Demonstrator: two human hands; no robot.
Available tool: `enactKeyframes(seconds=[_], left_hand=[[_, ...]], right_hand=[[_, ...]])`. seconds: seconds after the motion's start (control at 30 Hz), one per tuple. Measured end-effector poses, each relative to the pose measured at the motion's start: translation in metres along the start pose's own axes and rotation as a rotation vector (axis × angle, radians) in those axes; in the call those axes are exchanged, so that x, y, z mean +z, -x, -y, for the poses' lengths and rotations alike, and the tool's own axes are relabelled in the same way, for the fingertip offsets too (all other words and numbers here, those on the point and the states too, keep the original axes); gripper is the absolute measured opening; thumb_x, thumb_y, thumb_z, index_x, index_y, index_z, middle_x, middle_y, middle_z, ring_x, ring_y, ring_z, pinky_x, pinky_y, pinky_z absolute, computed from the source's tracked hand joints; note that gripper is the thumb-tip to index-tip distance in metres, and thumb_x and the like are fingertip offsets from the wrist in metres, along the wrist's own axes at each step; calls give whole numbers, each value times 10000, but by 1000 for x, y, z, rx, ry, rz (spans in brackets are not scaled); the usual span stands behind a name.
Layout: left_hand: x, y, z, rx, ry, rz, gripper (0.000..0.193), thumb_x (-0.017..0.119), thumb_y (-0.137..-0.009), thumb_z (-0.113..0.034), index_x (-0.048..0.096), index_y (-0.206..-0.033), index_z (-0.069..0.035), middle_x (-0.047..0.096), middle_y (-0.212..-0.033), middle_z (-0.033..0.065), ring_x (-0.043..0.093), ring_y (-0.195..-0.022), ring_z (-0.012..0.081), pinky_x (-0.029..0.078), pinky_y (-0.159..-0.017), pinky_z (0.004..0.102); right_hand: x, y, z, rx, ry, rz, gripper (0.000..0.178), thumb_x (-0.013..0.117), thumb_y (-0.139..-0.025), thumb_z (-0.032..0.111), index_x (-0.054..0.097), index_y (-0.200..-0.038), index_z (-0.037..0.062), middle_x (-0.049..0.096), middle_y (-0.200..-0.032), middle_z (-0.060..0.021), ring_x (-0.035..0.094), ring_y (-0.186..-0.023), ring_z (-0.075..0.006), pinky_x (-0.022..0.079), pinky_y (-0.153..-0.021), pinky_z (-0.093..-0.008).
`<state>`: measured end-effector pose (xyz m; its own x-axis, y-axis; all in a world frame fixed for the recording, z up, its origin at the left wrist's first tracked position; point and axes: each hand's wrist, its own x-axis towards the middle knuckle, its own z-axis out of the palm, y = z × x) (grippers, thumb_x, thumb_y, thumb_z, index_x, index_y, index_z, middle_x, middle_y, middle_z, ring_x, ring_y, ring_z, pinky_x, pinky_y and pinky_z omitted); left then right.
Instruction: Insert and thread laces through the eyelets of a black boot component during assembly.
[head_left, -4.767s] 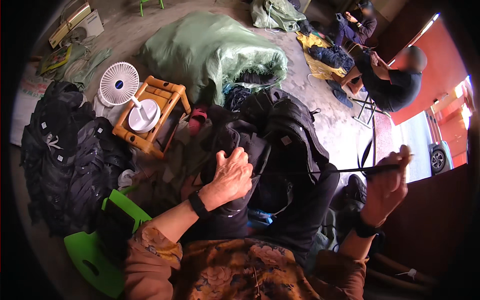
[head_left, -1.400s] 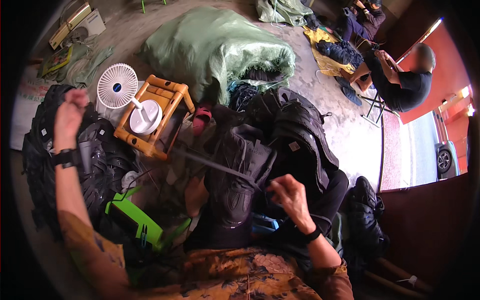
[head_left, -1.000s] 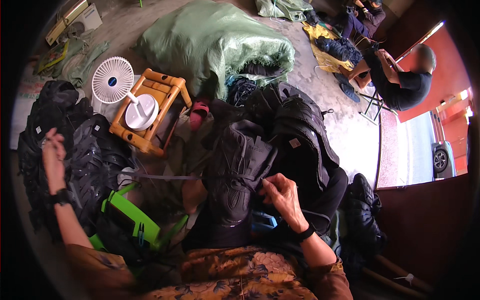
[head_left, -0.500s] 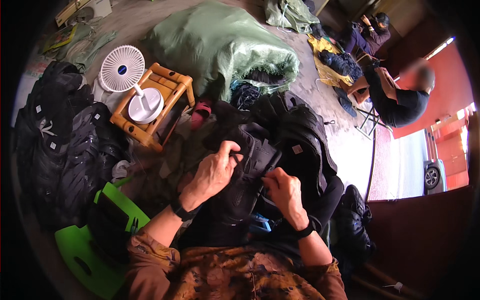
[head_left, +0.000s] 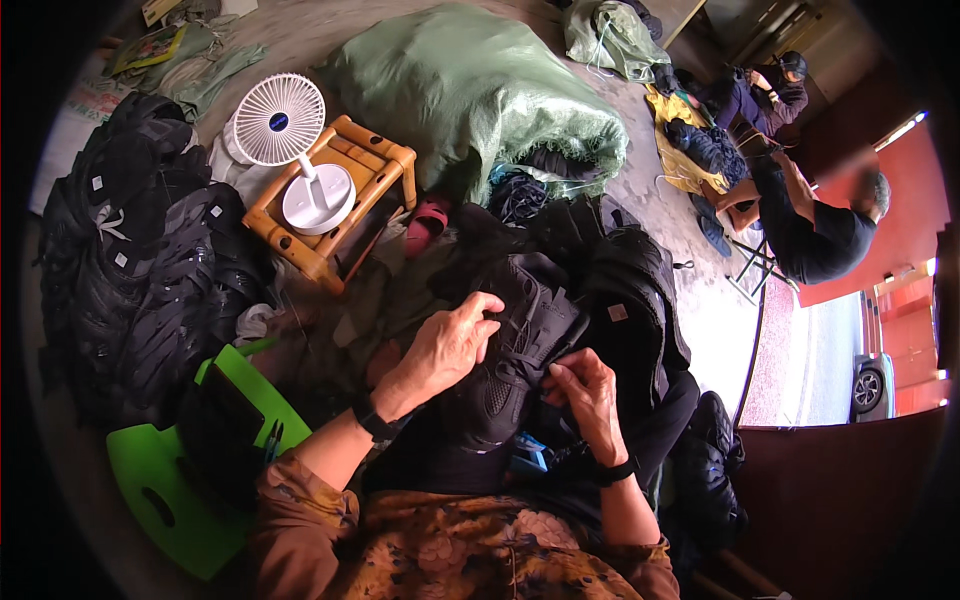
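Note:
A black lace-up shoe (head_left: 492, 398) with a mesh toe rests on my lap, its toe toward me. My left hand (head_left: 440, 352) is beside the laces on its left side, fingers apart, with nothing visible in them. On the right side of the shoe, my right hand (head_left: 587, 392) has thumb and forefinger pinched together low by the lacing. Whatever is between those fingertips is too dark and small to make out. More black shoes (head_left: 640, 290), one with a small pale label, lie just beyond and to the right.
At left are a heap of black shoes (head_left: 150, 270), a white fan (head_left: 318, 198) on a bamboo stool (head_left: 384, 160), and a green plastic seat (head_left: 165, 500). A large green sack (head_left: 450, 90) lies ahead. Two people sit at the far right, the nearer on a folding stool (head_left: 757, 265).
My left hand has opened from a pinch on a dark strand and shifted slightly. The right hand has moved a little lower and right. The view has turned slightly left.

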<state>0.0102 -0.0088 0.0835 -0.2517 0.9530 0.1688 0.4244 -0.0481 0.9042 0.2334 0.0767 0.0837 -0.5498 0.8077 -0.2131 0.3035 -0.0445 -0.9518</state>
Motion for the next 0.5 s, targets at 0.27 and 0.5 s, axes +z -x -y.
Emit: enactKeyframes(seconds=[0.27,0.5], left_hand=[[1,3,-2,179,-264,-65,115,627,-900,-95,519,-892,-56,616,-799,119,647,-710,330,511,-591,395],[4,4,-5,175,-225,-128,146,651,-833,22,562,-927,-44,610,-856,86,644,-789,284,525,-659,365]], right_hand=[[2,1,0,7,-17,1,132,636,-938,125,580,-912,8,658,-730,-60,619,-585,-101,498,-548,-229],[1,2,-2,9,-33,-3,133,633,-941,129,581,-911,11,654,-723,-58,618,-582,-103,497,-546,-230]])
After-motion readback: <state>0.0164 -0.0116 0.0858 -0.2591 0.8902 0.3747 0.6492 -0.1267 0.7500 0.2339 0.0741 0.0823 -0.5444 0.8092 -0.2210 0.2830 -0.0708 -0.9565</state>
